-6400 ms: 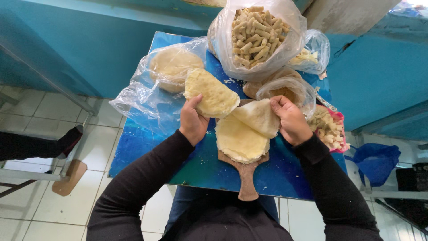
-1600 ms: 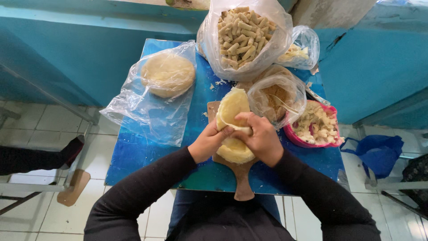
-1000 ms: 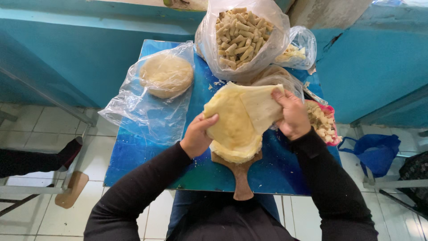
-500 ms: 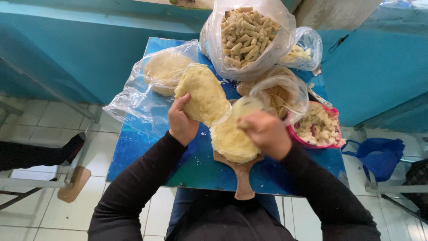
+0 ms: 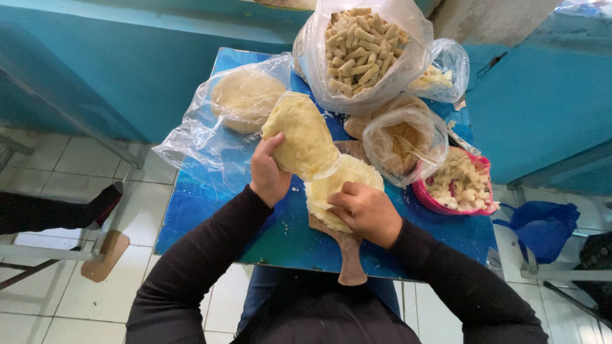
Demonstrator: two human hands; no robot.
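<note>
Crowding the blue table's far right, bags leave bare room near left. Left hand grips a lifted dough sheet; right hand presses flat on the dough stack.

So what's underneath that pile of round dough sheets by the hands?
A wooden board lies under the pile of dough sheets; its handle pokes out toward the person, on the blue table. The right hand presses on the pile, so most of the board is hidden.

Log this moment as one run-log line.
left hand: lifting dough sheet | right hand: pressing dough stack | stack on wooden board | blue table
</note>
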